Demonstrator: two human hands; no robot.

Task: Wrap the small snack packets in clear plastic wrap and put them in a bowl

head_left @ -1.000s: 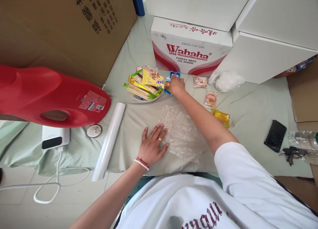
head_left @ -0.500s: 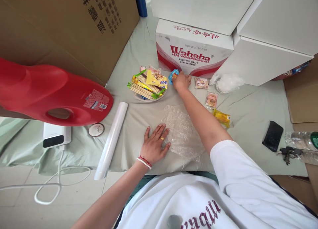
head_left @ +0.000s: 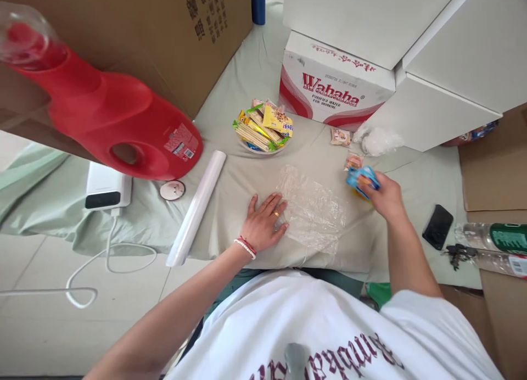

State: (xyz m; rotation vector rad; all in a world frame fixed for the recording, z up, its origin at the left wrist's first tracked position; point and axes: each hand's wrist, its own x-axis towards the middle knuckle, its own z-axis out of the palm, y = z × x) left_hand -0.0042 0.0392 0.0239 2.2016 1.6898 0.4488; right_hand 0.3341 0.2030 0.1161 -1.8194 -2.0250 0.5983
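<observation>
My right hand (head_left: 389, 196) grips a blue snack packet (head_left: 361, 180) on the right side, held over a yellow packet that it mostly hides. Just behind it lies a pink-wrapped snack (head_left: 353, 161), with another small pink packet (head_left: 341, 136) farther back. My left hand (head_left: 265, 223) rests flat with fingers spread, touching the left edge of a clear plastic sheet (head_left: 315, 210) spread on the cloth. Beyond the sheet, a plate (head_left: 252, 149) is heaped with snacks, among them a yellow packet (head_left: 276, 121) and thin sticks in green-ended wrapping (head_left: 252, 137).
A roll of clear film (head_left: 197, 207), a red jug (head_left: 135, 122) and a white charger (head_left: 107, 188) with a cable are at left. A Wahaha box (head_left: 333, 91) and a crumpled white bag (head_left: 379, 141) stand behind. A phone (head_left: 437, 226) and bottles (head_left: 508, 237) lie at right.
My right hand has carried the blue packet from in front of the Wahaha box toward me and to the right. My left hand stays on the sheet. The view has shifted somewhat.
</observation>
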